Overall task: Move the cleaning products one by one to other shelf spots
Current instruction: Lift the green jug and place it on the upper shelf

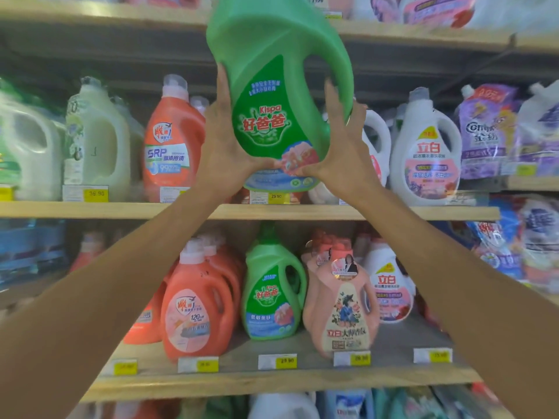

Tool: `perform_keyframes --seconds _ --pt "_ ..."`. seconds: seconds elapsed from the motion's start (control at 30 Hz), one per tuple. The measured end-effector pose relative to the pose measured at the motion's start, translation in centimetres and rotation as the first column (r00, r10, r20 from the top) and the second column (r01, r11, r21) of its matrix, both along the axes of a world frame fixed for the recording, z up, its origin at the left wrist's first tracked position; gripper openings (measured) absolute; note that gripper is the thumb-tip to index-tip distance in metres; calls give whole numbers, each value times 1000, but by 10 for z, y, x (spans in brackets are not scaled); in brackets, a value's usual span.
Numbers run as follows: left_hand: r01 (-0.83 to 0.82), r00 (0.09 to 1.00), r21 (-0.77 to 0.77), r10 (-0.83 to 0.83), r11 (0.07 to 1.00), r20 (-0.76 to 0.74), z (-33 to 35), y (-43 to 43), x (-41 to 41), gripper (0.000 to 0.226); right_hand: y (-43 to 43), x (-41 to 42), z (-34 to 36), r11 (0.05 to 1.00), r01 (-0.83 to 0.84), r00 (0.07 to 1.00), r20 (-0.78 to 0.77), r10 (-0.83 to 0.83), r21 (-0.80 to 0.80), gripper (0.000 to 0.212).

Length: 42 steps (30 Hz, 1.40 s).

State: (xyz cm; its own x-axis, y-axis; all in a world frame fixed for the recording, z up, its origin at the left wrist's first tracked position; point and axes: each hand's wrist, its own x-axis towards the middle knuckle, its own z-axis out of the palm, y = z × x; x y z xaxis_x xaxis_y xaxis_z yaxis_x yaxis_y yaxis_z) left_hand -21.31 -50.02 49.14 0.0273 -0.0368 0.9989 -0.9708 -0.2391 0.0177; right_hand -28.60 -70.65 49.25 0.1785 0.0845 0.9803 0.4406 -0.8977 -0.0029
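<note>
A large green Kispa detergent bottle (272,83) is held up in front of the middle shelf (332,212), tilted with its top leaning left and reaching the upper shelf's level. My left hand (225,140) grips its left side and lower edge, thumb under the base. My right hand (341,146) grips its right side near the handle, thumb on the label. The bottle's cap is out of view above the frame.
On the middle shelf stand cream bottles (99,140), an orange SRP bottle (172,140), white bottles (426,149) and purple refill pouches (490,131). The lower shelf (272,379) holds orange bottles (196,300), a smaller green Kispa bottle (272,288) and pink bottles (344,300).
</note>
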Motion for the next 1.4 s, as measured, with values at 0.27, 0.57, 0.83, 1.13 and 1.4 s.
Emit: perform_keyframes --seconds 0.27,0.57,0.83,1.13,1.4 --pt "-65 997 -22 63 998 -51 -52 -18 -15 149 -23 -11 -47 998 -63 998 -13 63 -11 141" --pt "-84 988 5 84 996 -127 -114 -23 -16 147 -28 -6 -111 998 -64 985 -159 64 7 139" --pt "-110 985 27 113 994 -130 -182 -23 8 147 -32 29 -182 996 -88 988 -127 89 14 128" --pt "-53 997 20 54 998 -61 -270 -22 54 146 -30 81 -276 998 -58 990 -128 58 9 123" --pt "-96 964 67 110 993 -241 -316 -26 87 143 -34 112 -321 998 -18 971 -236 30 56 125"
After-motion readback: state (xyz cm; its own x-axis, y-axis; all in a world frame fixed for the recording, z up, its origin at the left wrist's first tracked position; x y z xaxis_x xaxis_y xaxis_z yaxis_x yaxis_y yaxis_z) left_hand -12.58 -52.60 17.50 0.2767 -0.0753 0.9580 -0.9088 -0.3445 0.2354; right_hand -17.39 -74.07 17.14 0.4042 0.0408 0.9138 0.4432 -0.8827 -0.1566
